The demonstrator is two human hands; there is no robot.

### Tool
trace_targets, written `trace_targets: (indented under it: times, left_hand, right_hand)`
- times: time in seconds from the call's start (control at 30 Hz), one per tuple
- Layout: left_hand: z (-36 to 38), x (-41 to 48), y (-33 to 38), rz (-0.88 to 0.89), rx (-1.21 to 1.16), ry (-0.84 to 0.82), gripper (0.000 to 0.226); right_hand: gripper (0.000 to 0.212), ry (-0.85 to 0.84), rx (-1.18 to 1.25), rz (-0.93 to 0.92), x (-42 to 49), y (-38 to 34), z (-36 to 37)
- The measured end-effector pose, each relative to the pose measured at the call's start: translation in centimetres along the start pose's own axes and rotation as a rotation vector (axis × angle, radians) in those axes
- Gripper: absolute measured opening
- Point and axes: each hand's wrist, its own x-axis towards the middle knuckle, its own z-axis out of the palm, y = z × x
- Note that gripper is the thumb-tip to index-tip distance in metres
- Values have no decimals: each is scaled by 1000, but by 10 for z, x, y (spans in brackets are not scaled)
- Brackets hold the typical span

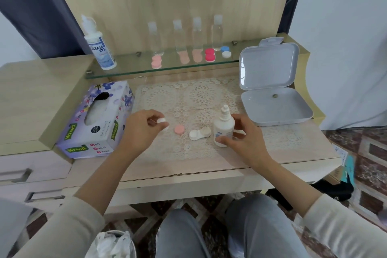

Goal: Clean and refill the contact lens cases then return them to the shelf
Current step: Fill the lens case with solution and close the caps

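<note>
Tissue box (98, 119), purple and floral, lies at your far left on the desk, and behind it a large solution bottle (98, 46) stands at the left end of the glass shelf (125, 71). Your left hand (142, 125) hovers over the lace mat (188, 98), thumb and fingertips pinching a small white cap (161, 120). Just right of that hand a pink cap (179, 129) lies flat on the mat.

Next comes the white lens case (200, 133), resting on the mat between the pink cap and the small solution bottle (224, 130). Its left end is white-topped and its right well looks open.

The small bottle stands upright with its nozzle bare. Your right hand (243, 134) is wrapped round it, thumb on the lower front and fingers behind.

Up on the shelf, a row of clear bottles (178, 35) stands against the back panel, with more cases in front: a pink case (156, 62), two pale pink cases (184, 56), a red case (210, 55) and a blue and white case (225, 52).

At your far right a grey hinged box (272, 90) sits with its lid up.
</note>
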Motion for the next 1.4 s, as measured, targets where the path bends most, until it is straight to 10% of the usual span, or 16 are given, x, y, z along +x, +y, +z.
trace_targets:
  times: [0.43,0.63,0.87,1.4]
  left_hand:
    - [8,-3,-47,-70,37,67,31]
    - [25,-13,-16,205,56,135,32]
    - [59,-10,-11,405,222,-25,52]
    - [75,-16,-23,205,-4,-45,27]
  right_hand:
    - [50,22,-11,18,-1,1,2]
    - [51,17,-19,15,6,-5,-10]
    - [51,-56,-409,-145,29,-17,-34]
    - [53,-422,-984,-376,57,-29,-25]
